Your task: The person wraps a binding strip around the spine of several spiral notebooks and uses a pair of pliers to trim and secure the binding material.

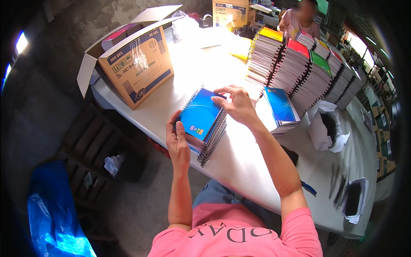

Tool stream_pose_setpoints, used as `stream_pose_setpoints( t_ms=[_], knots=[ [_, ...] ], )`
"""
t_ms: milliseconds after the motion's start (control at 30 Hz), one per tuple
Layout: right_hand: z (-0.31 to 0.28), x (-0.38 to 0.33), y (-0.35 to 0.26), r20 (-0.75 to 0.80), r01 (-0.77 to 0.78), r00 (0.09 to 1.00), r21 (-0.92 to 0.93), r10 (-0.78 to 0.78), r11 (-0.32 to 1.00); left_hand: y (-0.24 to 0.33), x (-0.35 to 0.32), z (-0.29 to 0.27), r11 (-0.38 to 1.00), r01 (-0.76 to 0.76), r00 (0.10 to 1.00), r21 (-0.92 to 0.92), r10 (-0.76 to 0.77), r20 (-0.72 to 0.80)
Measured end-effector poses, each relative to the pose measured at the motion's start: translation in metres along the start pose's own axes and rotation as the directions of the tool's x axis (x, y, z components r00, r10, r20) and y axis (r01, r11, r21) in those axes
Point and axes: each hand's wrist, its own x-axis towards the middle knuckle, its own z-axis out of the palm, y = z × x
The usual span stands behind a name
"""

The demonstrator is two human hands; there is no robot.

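Bookbinding workshop: stacks of wire-bound notebooks point(280, 64), black binding coils point(354, 197), open carton point(139, 70), rough concrete floor point(128, 214).

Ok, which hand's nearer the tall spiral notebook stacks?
Right: the right hand is just left of the tall notebook stacks; the left hand is farther left, touching a blue spiral notebook.

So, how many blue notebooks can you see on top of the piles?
2. One blue notebook is between the left hand and the right hand; another blue notebook is to their right. More may be hidden underneath.
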Motion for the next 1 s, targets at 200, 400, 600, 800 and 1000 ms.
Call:
stream_pose_setpoints(
  t_ms=[200,400,600,800,1000],
  knots=[
    [-0.006,-0.025,0.016,-0.154,0.026,0.987,-0.120,-0.044,0.992,-0.024,0.001,-0.001,0.992,-0.129,0.986,-0.013,0.127,-0.105],
    [-0.117,-0.086,0.101,-0.457,-0.474,0.829,-0.265,0.323,0.840,0.019,-0.009,-0.010,0.941,-0.316,0.894,0.124,0.339,-0.293],
    [-0.149,-0.091,0.118,-0.304,-0.611,0.776,-0.141,0.553,0.779,0.040,-0.039,0.040,0.721,-0.689,0.724,0.076,0.690,0.014],
    [-0.148,-0.097,0.067,-0.512,-0.373,0.784,0.063,0.351,0.926,0.037,-0.062,0.093,0.806,-0.592,0.721,-0.007,0.534,0.442],
    [-0.131,-0.191,0.032,-0.335,-0.333,0.847,0.269,0.412,0.904,0.030,-0.113,0.125,0.652,-0.745,0.586,0.139,0.540,0.605]
  ],
)
